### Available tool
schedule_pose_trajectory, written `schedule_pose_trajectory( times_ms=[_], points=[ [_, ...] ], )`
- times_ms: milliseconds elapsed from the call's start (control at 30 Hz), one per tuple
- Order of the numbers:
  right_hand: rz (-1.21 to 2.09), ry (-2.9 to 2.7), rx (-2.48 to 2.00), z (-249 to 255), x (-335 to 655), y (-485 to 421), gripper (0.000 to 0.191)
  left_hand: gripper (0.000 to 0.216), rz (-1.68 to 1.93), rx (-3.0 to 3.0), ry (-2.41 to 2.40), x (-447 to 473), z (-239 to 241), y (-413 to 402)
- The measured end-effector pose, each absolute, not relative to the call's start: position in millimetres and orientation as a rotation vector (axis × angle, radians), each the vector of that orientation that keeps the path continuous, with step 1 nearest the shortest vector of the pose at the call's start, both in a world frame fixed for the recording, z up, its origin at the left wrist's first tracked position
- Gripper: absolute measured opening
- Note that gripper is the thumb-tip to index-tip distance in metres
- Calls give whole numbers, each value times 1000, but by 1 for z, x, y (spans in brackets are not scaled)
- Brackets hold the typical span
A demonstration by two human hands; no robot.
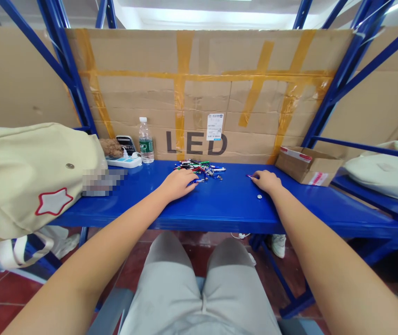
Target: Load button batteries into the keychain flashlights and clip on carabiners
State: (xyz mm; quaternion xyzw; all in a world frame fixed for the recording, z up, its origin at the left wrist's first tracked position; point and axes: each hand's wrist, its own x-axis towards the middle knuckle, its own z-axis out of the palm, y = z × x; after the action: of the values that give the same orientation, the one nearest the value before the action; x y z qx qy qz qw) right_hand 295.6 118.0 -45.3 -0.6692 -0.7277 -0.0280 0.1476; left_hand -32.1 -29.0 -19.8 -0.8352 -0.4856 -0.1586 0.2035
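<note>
My left hand (179,182) rests palm down on the blue shelf (220,209), its fingers curled over the near edge of a pile of small coloured pen-like pieces (201,167); what it grips is hidden. My right hand (266,180) lies on the shelf to the right, fingers bent round a small purple piece (249,176) at its fingertips. A small round silver button cell (259,197) lies loose just in front of my right hand.
A cream bag with a star patch (28,177) fills the left. Behind it sit a white power strip (125,161), a phone and a water bottle (146,140). An open cardboard box (307,165) stands at right. A taped cardboard wall marked LED backs the shelf.
</note>
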Motion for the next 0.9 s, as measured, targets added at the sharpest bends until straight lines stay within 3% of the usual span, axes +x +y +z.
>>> schedule_pose_trajectory(
  times_ms=[233,500,900],
  points=[
    [-133,-2177,-1856,-39,287,110,27,27,-522,-2296,-1425,-39,-21,-25],
    [-199,-2550,-1375,-27,206,101,31,26,-536,-2359,-1463,-45,-23,-20],
    [-161,-2579,-1256,-37,200,105,14,28,-545,-2429,-1456,-47,-24,-19]
  ],
)
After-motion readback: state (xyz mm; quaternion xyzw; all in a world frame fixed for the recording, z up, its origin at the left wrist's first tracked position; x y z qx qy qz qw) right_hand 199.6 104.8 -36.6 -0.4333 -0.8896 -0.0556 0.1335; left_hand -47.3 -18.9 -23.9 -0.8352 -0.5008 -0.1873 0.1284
